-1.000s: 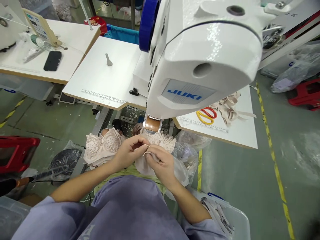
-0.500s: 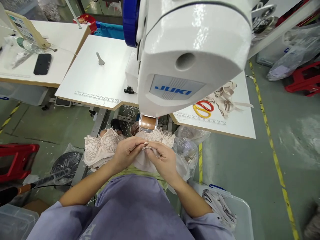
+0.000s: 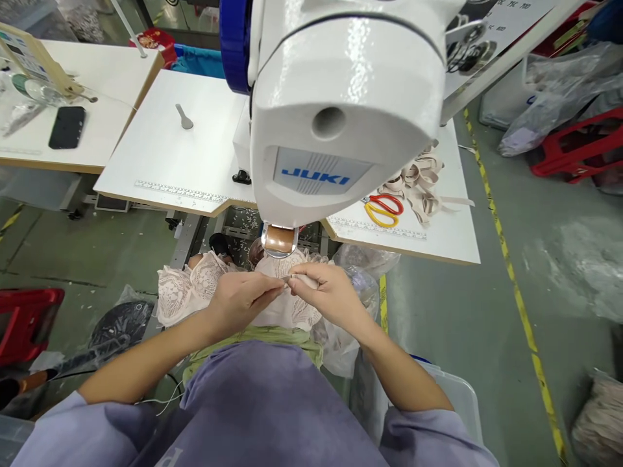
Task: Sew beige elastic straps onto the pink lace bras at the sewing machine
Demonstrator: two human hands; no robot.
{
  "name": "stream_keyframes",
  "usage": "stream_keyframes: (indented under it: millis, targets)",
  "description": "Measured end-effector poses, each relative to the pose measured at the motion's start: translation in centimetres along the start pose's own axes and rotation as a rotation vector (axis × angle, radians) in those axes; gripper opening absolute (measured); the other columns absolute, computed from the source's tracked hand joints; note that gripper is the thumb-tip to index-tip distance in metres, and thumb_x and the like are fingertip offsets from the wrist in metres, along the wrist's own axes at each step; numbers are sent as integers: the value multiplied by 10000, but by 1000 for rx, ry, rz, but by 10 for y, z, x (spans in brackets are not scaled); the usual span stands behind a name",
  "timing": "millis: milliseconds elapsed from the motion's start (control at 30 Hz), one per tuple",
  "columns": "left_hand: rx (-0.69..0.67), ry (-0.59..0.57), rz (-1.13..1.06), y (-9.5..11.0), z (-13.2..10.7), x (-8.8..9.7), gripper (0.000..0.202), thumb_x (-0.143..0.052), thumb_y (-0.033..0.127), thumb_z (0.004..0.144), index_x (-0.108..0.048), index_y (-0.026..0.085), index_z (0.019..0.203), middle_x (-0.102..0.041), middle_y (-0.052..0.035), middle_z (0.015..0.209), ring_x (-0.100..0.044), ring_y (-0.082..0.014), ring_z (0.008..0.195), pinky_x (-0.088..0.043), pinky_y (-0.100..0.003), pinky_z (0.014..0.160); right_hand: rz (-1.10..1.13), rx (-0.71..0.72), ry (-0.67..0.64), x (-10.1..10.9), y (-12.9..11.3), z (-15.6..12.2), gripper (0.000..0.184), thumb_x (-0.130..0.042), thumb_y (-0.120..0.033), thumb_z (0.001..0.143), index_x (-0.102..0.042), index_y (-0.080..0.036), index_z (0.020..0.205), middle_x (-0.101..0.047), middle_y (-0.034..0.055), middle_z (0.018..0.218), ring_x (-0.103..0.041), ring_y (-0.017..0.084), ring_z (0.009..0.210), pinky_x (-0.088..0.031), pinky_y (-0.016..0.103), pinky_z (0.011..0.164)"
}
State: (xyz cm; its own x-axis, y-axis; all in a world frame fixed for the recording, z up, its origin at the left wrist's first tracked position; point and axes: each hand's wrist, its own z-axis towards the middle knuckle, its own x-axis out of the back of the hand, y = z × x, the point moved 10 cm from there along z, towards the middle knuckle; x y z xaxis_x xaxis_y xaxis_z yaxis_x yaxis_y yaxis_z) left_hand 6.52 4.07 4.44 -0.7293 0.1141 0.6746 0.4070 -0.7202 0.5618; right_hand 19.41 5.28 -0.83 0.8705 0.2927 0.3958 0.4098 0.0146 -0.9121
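A pale pink lace bra (image 3: 207,279) hangs below the sewing machine head, its cups spread to the left and more lace behind my fingers. My left hand (image 3: 246,295) is closed in a pinch on a narrow pale edge of it. From the other side my right hand (image 3: 331,295) pinches the same edge, fingertips almost meeting the left ones. The exact part between the fingers is mostly hidden. Just above my hands is the machine's metal-framed brown guard (image 3: 280,240), under the white JUKI sewing machine (image 3: 311,162).
Red and yellow handled scissors (image 3: 384,211) and beige straps (image 3: 421,185) lie on the right of the white table (image 3: 204,155). A black phone (image 3: 67,128) rests on the left table. Clear plastic bags (image 3: 357,279) hang below; a clear bin (image 3: 457,395) stands at right.
My right hand has turned and its forearm has swung outward to the right, while both hands still pinch the fabric. The lace behind them has shifted. The whole view has moved slightly.
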Motion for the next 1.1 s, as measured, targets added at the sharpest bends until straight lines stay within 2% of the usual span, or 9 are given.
stream_keyframes:
  millis: [200,367,467,600,733,833,933,1033,1100]
  targets:
    - [42,-13,-4,-7,-1,0,141,-605,254,982,-703,161,943,-736,9,694,-673,-94,578,-493,-177,585,131,-105,-135,-8,8,-1,175,-608,-309,915,-703,-206,809,-716,-22,728,-622,135,690,-432,243,661]
    - [79,-61,-45,-10,-2,-4,136,-606,252,977,-712,170,953,-755,1,734,-691,-109,618,-492,-192,599,147,-70,-185,-11,4,-1,167,-614,-290,918,-711,-206,811,-723,-24,745,-636,137,714,-449,248,691]
    - [182,-164,-77,-19,-1,-13,164,-583,260,984,-729,198,944,-756,11,739,-682,-111,615,-470,-197,584,135,-32,-199,-12,-2,-2,171,-601,-286,930,-714,-211,826,-723,-28,758,-645,138,723,-460,248,699]
    - [293,-286,-141,-31,-1,-23,213,-554,289,996,-714,223,1119,-776,-4,834,-701,-136,685,-461,-208,590,49,3,-169,-8,-7,-5,198,-587,-302,943,-717,-215,821,-726,-23,776,-637,134,690,-453,243,652]
    - [254,-419,-98,-32,-2,-34,244,-492,309,1024,-707,209,966,-749,-4,811,-680,-142,687,-408,-220,568,13,3,-140,-8,-7,-6,169,-600,-300,946,-726,-227,860,-733,-33,787,-650,132,693,-448,243,649]
    - [162,-353,50,-27,-1,-29,305,-426,323,1040,-651,173,898,-682,-12,716,-624,-151,618,-355,-247,543,-73,39,-47,-5,-9,-8,140,-616,-311,948,-733,-241,919,-740,-18,843,-663,152,763,-449,261,679]
    - [92,-261,100,-18,3,-22,312,-389,307,1048,-614,166,884,-645,-11,697,-590,-149,601,-333,-260,546,-216,154,89,2,-22,-12,140,-608,-305,955,-728,-238,930,-708,3,821,-637,160,780,-432,272,681]
    - [187,-269,11,-24,8,-21,301,-414,316,1043,-612,176,865,-644,8,689,-584,-130,585,-339,-243,534,-279,236,187,12,-37,-8,152,-584,-272,946,-708,-222,875,-639,8,745,-587,154,720,-403,273,645]
    - [308,-242,-43,-37,12,-18,292,-462,355,1032,-616,185,851,-641,26,673,-579,-112,565,-344,-222,515,-263,217,153,17,-40,7,135,-588,-256,919,-692,-220,840,-609,0,727,-556,145,681,-379,267,616]
